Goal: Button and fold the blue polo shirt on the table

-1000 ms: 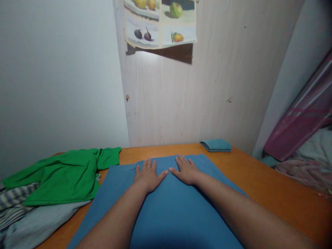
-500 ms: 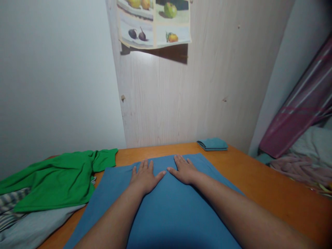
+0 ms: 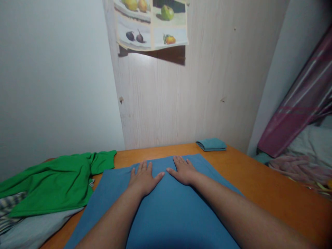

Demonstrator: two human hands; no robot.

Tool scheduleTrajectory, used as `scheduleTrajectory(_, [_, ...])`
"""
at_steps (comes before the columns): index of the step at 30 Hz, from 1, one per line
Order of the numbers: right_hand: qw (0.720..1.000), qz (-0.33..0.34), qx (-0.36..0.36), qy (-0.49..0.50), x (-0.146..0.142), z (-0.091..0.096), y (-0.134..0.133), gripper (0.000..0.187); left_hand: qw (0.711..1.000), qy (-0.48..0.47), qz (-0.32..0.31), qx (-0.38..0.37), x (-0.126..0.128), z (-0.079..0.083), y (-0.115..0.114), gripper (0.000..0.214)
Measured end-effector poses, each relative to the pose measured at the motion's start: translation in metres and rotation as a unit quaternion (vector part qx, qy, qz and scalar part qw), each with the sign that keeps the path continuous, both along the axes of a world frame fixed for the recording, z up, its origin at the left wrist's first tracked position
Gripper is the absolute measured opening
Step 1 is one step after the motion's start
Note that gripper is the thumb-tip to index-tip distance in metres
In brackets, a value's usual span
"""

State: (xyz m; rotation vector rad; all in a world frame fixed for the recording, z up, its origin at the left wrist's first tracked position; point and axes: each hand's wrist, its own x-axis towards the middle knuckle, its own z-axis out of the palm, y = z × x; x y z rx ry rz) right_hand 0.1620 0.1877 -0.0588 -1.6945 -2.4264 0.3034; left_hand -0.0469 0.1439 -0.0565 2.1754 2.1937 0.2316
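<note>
A blue cloth [image 3: 166, 211] lies spread out over the orange table, its far edge a little short of the wall. Near that far edge my left hand [image 3: 144, 180] rests flat on the fabric, fingers spread and thumb pointing inward. My right hand [image 3: 183, 171] is pressed flat on it as well, a short way to the right, with its thumb close to the left thumb. Neither hand grips anything. The cloth's near end runs out of view at the bottom.
At left, a green shirt [image 3: 62, 180] lies on top of grey and checked clothes [image 3: 38, 226]. A folded teal cloth [image 3: 211, 144] sits at the back right of the table [image 3: 280, 204]. Fruit pictures [image 3: 153, 26] hang on the wall. A pink curtain [image 3: 290, 110] and bedding are at far right.
The view has shifted very slightly. Both hands stay flat in the same places on the blue cloth.
</note>
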Motion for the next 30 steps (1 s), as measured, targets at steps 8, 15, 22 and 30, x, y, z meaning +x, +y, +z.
scheduleTrajectory(8, [1.0,-0.001,-0.013,-0.005,-0.001,0.001,0.002,0.1,1.0,0.008,-0.002,0.005,-0.003,-0.005,0.003,0.103])
scheduleTrajectory(15, [1.0,-0.002,-0.023,0.005,-0.001,0.004,0.0,0.1,1.0,0.013,-0.001,0.011,-0.002,-0.001,0.001,0.104])
scheduleTrajectory(22, [0.999,0.021,-0.042,0.014,0.003,0.012,0.001,0.102,1.0,0.022,-0.006,0.009,-0.004,-0.002,0.001,0.101])
scheduleTrajectory(30, [0.995,0.038,0.026,0.086,0.052,0.027,-0.014,0.084,1.0,-0.012,-0.007,-0.006,-0.005,0.002,0.004,0.099])
